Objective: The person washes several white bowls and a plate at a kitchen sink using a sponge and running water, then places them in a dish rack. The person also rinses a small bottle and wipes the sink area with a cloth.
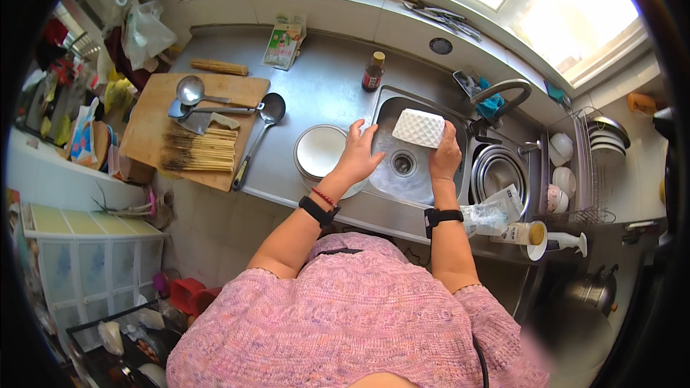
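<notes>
My right hand (pixel 446 153) grips a white container with a quilted diamond pattern (pixel 419 128), held over the stainless steel sink (pixel 380 175). My left hand (pixel 358 153) has its fingers apart and holds nothing. It hovers between the sink's left edge and a stack of white bowls (pixel 319 150). Below the container the round drain (pixel 403 164) of the sink shows. A curved faucet (pixel 504 91) rises at the sink's back right. Nested steel basins (pixel 498 175) stand just right of my right hand.
On the left, a wooden cutting board (pixel 143 118) carries a cleaver (pixel 195 122), a ladle (pixel 191 90) and a bundle of bamboo sticks with dark bristles (pixel 210 151). A black spatula (pixel 273 108) leans beside it. A brown bottle (pixel 372 73) stands behind the sink; a dish rack (pixel 585 172) is at right.
</notes>
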`<state>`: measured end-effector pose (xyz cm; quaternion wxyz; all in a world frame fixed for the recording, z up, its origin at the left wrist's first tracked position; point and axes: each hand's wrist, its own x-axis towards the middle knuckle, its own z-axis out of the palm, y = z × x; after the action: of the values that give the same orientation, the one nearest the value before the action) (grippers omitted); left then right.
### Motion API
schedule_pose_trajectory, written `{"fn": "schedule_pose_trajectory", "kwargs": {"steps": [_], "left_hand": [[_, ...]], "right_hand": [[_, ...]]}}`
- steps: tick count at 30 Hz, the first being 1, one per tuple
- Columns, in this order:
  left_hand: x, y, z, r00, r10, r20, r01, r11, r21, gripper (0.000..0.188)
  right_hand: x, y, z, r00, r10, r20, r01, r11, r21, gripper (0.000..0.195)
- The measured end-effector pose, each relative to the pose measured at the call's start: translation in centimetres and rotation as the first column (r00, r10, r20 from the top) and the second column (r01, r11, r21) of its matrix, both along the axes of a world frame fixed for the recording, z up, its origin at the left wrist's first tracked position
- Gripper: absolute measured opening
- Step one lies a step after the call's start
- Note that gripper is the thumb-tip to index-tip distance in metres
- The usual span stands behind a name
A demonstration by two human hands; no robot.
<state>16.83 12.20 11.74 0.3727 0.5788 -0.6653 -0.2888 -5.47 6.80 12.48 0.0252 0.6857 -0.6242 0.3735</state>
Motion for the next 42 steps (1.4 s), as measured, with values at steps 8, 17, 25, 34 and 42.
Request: {"fn": "schedule_pose_trajectory", "kwargs": {"steps": [8, 17, 25, 34, 42], "left_hand": [[8.3, 1.1, -2.3, 0.888, 0.423, -0.180, -0.456, 0.858, -0.236, 0.037], [12.8, 3.4, -3.4, 0.541, 0.588, -0.602, -0.200, 0.785, 0.587, 0.086], [14.0, 1.2, -11.0, 0.922, 0.349, -0.169, -0.295, 0.915, 0.275, 0.053], [12.9, 0.3, -9.7, 0.911, 0.359, -0.204, -0.217, 0.837, 0.502, 0.049], [9.7, 0.2, -4.6, 0.616, 0.332, -0.714, 0.318, 0.725, 0.611, 0.067]], "right_hand": [[8.0, -0.1, -0.8, 0.842, 0.107, 0.528, -0.318, 0.891, 0.326, 0.024], [16.9, 2.2, 0.4, 0.988, 0.130, 0.078, -0.144, 0.641, 0.754, 0.032], [16.7, 1.8, -3.6, 0.996, 0.057, 0.065, -0.087, 0.715, 0.693, 0.027], [14.4, 2.8, -2.3, 0.873, -0.097, 0.478, -0.407, 0.394, 0.824, 0.039], [10.5, 1.7, 4.4, 0.945, 0.109, 0.308, -0.326, 0.381, 0.865, 0.087]]}}
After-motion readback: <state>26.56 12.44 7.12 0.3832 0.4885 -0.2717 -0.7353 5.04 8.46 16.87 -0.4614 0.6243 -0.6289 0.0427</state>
